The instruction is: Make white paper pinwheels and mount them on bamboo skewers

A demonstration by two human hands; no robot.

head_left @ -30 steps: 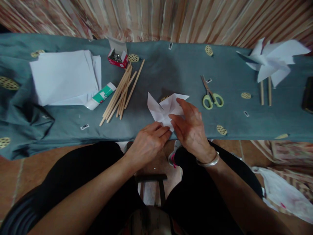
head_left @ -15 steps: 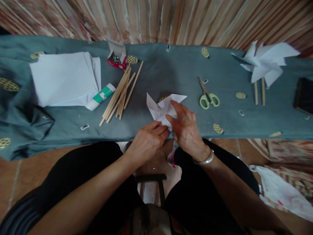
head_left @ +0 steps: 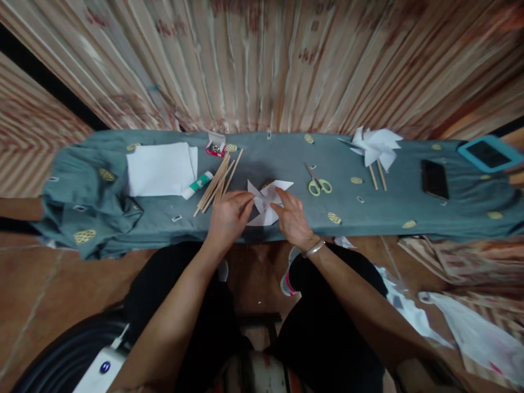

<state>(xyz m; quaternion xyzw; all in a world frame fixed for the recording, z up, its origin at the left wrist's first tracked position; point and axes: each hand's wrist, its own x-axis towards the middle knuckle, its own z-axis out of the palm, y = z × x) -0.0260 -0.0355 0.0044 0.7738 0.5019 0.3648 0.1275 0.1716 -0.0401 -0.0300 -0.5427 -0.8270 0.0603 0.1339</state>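
Folded white paper pinwheel (head_left: 265,207): lying at near edge of cloth (head_left: 282,155), between wooden sticks (head_left: 216,185) to left and scissors (head_left: 318,185) to right. Left hand (head_left: 229,216): thumb and forefinger pinched together at left blade; cannot tell what, if anything, between tips. Right hand (head_left: 293,219): fingers spread, tips resting on right blade. Possible trouble, in judgement: folds springing loose, from right fingertips easing off; tear near centre, from pulling on left blade; sheet skidding, from uneven pressure on soft cloth. Far left: open red box (head_left: 215,147).
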